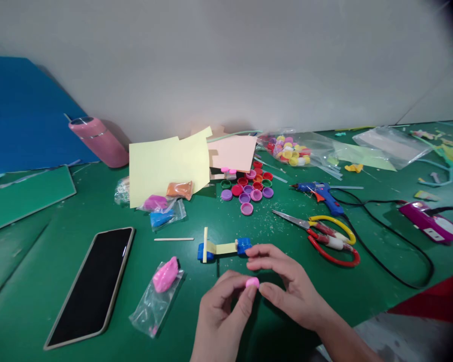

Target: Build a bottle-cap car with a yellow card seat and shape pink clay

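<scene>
My left hand [226, 306] pinches a small pink lump of modelling clay [252, 282] between thumb and forefinger. Just right of it is my right hand [287, 281], its thumb tip close beside the lump and its fingers spread apart; whether the thumb touches the clay I cannot tell. Beyond the hands sits a small paper-and-clay model [225, 248] with blue ends, a pale strip between them and an upright stick at the left. A larger piece of pink clay [166, 274] lies on an opened clear bag [154, 306] to the left.
A phone [92, 286] and a thin white stick [173, 239] lie left. Scissors [324, 236], a blue glue gun [320, 193] and its cord are right. Farther back are several bottle caps [246, 208], yellow paper [166, 166], bagged clay [161, 217] and a pink flask [98, 142].
</scene>
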Tool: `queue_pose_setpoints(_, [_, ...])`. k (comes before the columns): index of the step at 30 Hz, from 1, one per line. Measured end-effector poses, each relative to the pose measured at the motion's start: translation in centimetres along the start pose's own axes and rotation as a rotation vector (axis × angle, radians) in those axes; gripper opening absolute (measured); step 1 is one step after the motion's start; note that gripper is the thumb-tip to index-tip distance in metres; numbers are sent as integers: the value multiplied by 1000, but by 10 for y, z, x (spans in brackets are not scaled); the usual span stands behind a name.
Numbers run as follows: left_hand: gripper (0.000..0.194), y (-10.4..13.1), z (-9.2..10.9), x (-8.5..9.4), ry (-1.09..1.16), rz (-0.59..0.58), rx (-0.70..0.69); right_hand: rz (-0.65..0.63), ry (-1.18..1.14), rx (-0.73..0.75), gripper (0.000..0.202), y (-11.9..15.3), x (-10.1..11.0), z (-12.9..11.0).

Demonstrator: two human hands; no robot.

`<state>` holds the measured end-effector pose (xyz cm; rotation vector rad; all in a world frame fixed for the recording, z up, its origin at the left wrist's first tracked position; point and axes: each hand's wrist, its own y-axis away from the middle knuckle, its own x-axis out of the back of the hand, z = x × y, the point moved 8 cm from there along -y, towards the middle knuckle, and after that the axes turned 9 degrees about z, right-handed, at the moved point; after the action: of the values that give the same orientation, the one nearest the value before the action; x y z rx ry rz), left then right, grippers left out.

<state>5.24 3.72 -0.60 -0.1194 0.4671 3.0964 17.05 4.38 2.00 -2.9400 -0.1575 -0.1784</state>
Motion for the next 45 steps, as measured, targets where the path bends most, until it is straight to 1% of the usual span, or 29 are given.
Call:
queue_pose_setpoints(3, [11,2,10,-1,-45,-41,-130,9,-19,-22,25,1,-2,2])
queue_pose_setpoints(5, [12,2,12,0,-65,-47,-160,19,-26,-29,24,1,-3,2])
queue_pose_setpoints(7, [12,2,12,0,-70,-52,-154,36,-33,-37,22,1,-2,2])
queue_pose_setpoints(10, [11,3,8,-2,-49,-70,-91,53,-36,-61,19,1,-2,3])
queue_pose_setpoints(14, [11,3,-1,-3,30,-65,37,76,-50,-114,18,1,-3,7])
queue_pose_setpoints(18, [13,0,-19,-5,264,-16,265,49,-184,-167,19,1,-6,12])
queue_pose_setpoints(20, [14,-1,-29,-8,379,-6,386,66,-204,-178,22,1,-5,14])
queue_pose_setpoints(23, [13,-1,-36,-11,489,-15,484,100,-178,-191,21,1,-1,17])
queue_pose_setpoints(27, [13,0,-38,-13,553,-23,522,109,-142,-188,19,2,-1,19])
queue_pose_setpoints(31, [12,1,-37,-13,554,-15,526,89,-93,-157,18,3,-2,18])
queue_pose_setpoints(35, [11,1,-36,-13,525,-22,512,34,9,-98,29,4,-5,14])
queue_pose_setpoints(37, [13,1,-38,-13,491,-28,512,15,73,-53,30,3,-6,10])
queue_pose_setpoints(41, [17,2,-43,-12,425,-48,510,12,130,19,24,0,-6,7])
queue_pose_setpoints(45, [20,2,-44,-12,370,-85,514,12,163,19,20,2,-5,10])
